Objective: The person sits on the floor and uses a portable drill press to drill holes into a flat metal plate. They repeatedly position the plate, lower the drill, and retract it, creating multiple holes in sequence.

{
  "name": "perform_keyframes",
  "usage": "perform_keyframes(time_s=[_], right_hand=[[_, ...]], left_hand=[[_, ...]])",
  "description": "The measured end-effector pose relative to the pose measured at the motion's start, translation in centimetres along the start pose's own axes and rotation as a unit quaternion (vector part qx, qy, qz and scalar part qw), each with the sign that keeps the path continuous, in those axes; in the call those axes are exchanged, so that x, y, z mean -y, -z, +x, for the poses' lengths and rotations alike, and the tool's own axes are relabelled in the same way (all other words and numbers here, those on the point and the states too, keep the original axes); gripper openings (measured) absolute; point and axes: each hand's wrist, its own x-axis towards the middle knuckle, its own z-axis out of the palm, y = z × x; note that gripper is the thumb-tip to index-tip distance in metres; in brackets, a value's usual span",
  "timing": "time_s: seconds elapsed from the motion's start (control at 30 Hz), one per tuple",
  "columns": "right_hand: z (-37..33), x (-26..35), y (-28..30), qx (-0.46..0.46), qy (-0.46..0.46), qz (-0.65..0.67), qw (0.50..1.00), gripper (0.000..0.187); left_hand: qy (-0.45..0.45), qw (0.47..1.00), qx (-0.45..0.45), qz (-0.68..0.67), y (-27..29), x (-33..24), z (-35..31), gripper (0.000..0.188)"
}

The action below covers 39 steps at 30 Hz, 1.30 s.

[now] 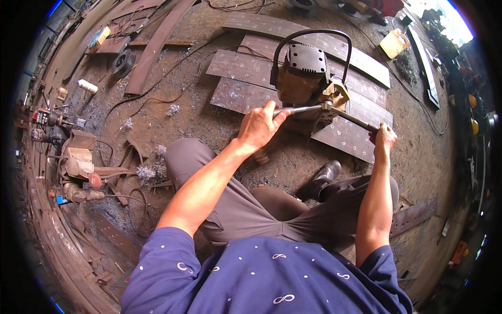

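Note:
In front of me a magnetic drill [306, 58], with a grey vented motor cap and a black carrying hoop, stands upright on several flat steel plates [244, 95]. Feed handle bars [305, 109] reach out from its hub to both sides. My left hand [260, 125] is closed round the left bar near its dark end. At the end of the right bar [351, 119], my right hand [386, 138] wraps its fingers round the grip. Small white chalk-like rings mark the plates. The drill's bit is hidden from me.
Two more power tools, one a tan drill [78, 157], lie at the left among metal shavings [146, 171]. Cables cross the dirt floor. A long steel strip [159, 49] lies at far left, a yellow jerrycan [394, 43] at far right. My black shoe [323, 177] is near the plates.

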Motion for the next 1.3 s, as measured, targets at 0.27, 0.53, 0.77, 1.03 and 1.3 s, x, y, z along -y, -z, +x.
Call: perform_keyframes(time_s=[0.27, 0.53, 0.77, 1.03, 1.3], right_hand=[[-13.7, -4.1, -1.6, 0.033, 0.143, -0.218, 0.965, 0.058], [-9.4, -3.7, -1.9, 0.014, 0.014, -0.148, 0.989, 0.049], [1.1, -2.4, -3.6, 0.065, 0.094, -0.181, 0.977, 0.047], [-4.2, -5.6, -3.7, 0.074, 0.085, -0.303, 0.946, 0.054], [-19.9, -4.1, -6.0, 0.06, 0.174, -0.263, 0.947, 0.053]], left_hand=[[0.026, 0.99, -0.088, 0.104, 5.2, 6.1, 10.1, 0.05], [-0.019, 0.988, -0.095, 0.122, 5.0, 1.1, 3.8, 0.048], [-0.038, 0.978, -0.188, 0.089, 0.5, -2.6, -1.0, 0.038], [-0.044, 0.952, -0.243, 0.182, 2.9, 2.0, 6.6, 0.036], [0.0, 0.973, -0.134, 0.19, 8.6, 8.1, 10.9, 0.045]])
